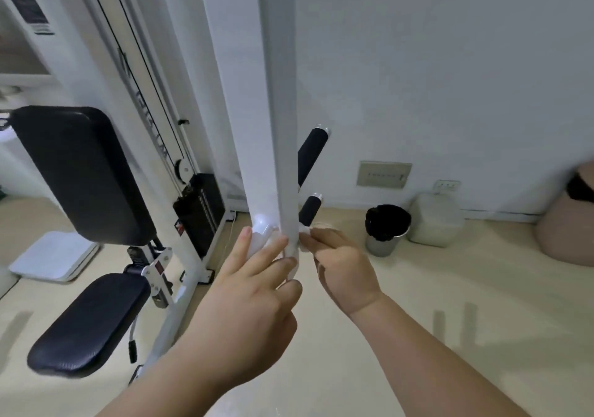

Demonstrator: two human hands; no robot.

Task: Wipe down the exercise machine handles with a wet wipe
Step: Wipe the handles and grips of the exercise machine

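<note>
A wet wipe point(262, 235), bunched into a white wad, sits pressed against the lower end of the exercise machine's white upright post point(273, 95). A person's left hand point(250, 291) holds it there, upper fingers laid over the wad and lower fingers curled at the post's edge. On the far side of the post, the right hand point(344, 268) has its grip closed in a pinch on a small white piece, seemingly the same wipe, though blur makes that uncertain. Just behind the post, two black foam handles point(313, 153) jut up and to the right, the lower handle point(309, 209) near the right fingertips but apart from them. To the left stand the machine's black back pad point(80, 172), seat pad point(90, 323) and weight stack point(201, 204). Against the wall on the pale floor point(450, 288) are a small bin point(387, 228) with a black liner and a white container point(435, 219).
</note>
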